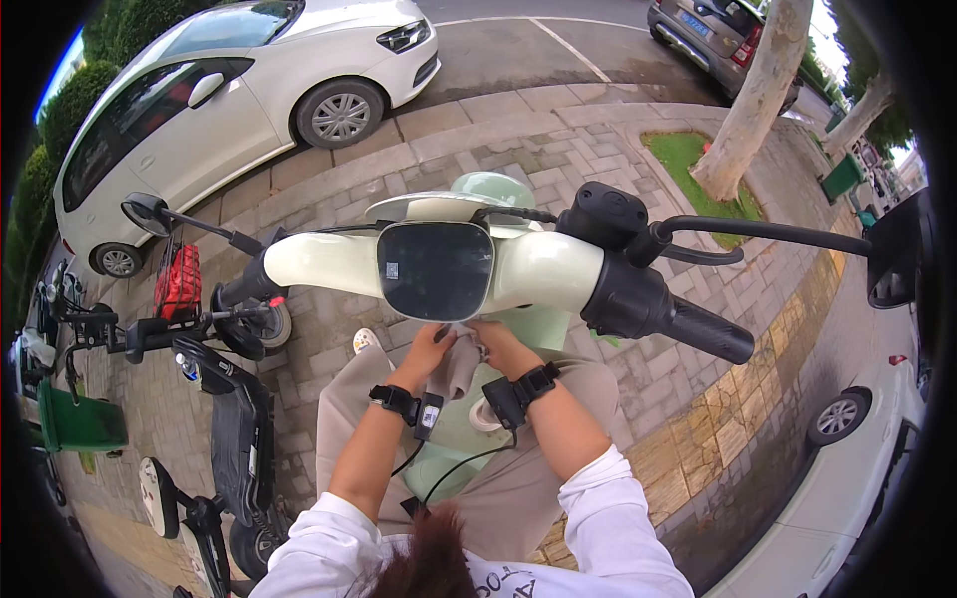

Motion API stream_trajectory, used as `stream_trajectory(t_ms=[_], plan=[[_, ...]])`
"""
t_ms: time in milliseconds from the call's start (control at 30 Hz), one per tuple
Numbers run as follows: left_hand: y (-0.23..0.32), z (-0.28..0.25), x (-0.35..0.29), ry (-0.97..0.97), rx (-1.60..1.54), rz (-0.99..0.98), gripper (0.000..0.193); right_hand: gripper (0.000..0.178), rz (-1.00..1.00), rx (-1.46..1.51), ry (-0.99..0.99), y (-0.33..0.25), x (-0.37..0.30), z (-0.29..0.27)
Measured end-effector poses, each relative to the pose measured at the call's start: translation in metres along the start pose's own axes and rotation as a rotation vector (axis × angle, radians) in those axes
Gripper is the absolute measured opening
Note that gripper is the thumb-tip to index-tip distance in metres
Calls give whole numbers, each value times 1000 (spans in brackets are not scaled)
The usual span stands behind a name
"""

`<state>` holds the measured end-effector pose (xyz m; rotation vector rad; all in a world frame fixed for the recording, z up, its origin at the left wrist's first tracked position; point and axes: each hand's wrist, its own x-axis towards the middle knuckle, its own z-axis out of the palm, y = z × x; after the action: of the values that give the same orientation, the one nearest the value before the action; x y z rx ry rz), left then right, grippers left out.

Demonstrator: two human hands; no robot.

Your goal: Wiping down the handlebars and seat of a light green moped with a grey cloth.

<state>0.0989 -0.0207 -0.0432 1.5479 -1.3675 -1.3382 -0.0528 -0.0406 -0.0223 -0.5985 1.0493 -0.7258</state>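
the left hand (pixel 429 347) and right hand (pixel 495 343) work close together just on the near side of the screen (pixel 439 274), each closed on a beige-grey cloth (pixel 456 369). the cloth is bunched at the fingers and hangs down between the wrists, in front of the lap. the screen's near edge is close above the fingertips and the cloth nearly matches the trousers (pixel 349 414), so the exact grip is hard to make out.

the step in hand appears to be two-handed handling of the cloth, with neither hand on the bar (pixel 546 271). the next move seems to call for one firm pinch on the cloth while the other hand shifts its hold, and for care that the black cable (pixel 461 475) near the right wrist does not snag.

as for writing, a small pale sticker (pixel 392 270) on the left of the screen bears a pattern too fine to read. the left wrist unit (pixel 429 415) carries a white label with dark marks. the shirt (pixel 331 538) has dark lettering on its front, partly cut off. at the far right, a brown car (pixel 710 38) shows a blue plate with pale characters.
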Motion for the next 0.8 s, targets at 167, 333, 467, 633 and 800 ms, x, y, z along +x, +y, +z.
stream_trajectory(t_ms=[167,333,467,633,800], plan=[[28,-4,-11,-100,8,-99,13,22,183,84,258,-3,-8,-41],[-5,-10,-40,-127,186,77,10,21,-76,220,310,6,-17,-62],[-35,-16,-47,-82,240,174,21,25,-117,187,292,5,-23,-56],[6,-1,-40,14,121,263,48,30,70,-79,58,-20,-46,-28],[20,12,-28,6,170,425,57,38,9,-296,-208,-28,-41,-12]])
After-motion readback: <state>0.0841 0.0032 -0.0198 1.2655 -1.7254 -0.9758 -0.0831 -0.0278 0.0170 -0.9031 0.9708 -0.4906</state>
